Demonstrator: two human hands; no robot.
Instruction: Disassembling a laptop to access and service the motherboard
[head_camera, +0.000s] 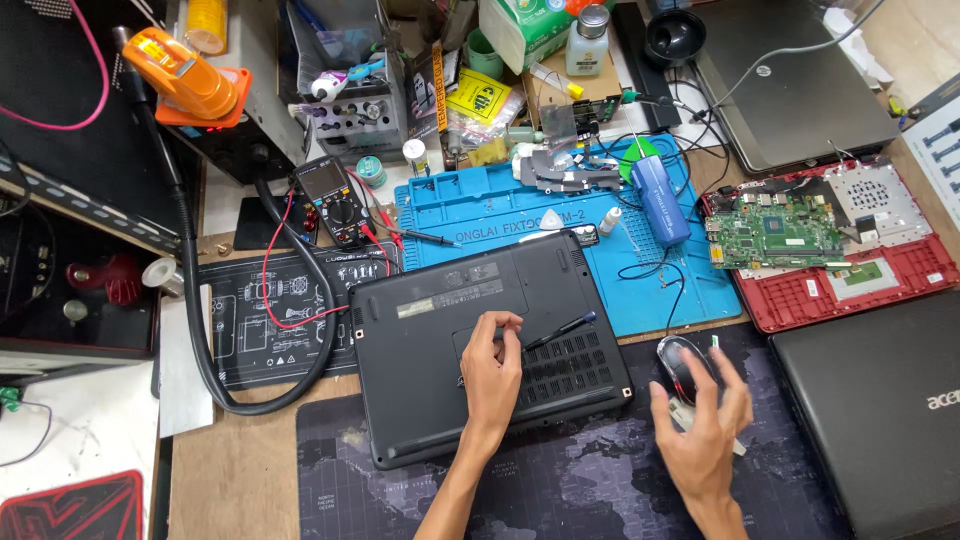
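Laptop (480, 345), black, lies upside down, bottom cover facing up, at centre of a cluttered repair bench, half on a dark desk mat (560, 480) w/ a map print, half on a blue work mat (500, 205). Left hand (492, 365) rests on the bottom cover near the vent grille, fingers together and curled, tips pressing the cover; can't tell if a small screw sits under them. A thin dark screwdriver (560, 328) lies loose on the cover just beside those fingertips, not gripped. Right hand (705, 425) hovers over the desk mat, right of the laptop, fingers spread apart, holding nothing, touching or nearly touching a black mouse (685, 365).

Risks, as a judgement: the loose screwdriver could roll off the sloped cover or get knocked by either hand. Any screw freed here could vanish against the dark mat. Multimeter (335, 200) leads and a looping black cable (200, 320) lie close at the laptop's left edge; shifting the laptop could snag them. A bare green circuit board (780, 235) in a red laptop shell (850, 275) sits near the right elbow's path, exposed to a bump.
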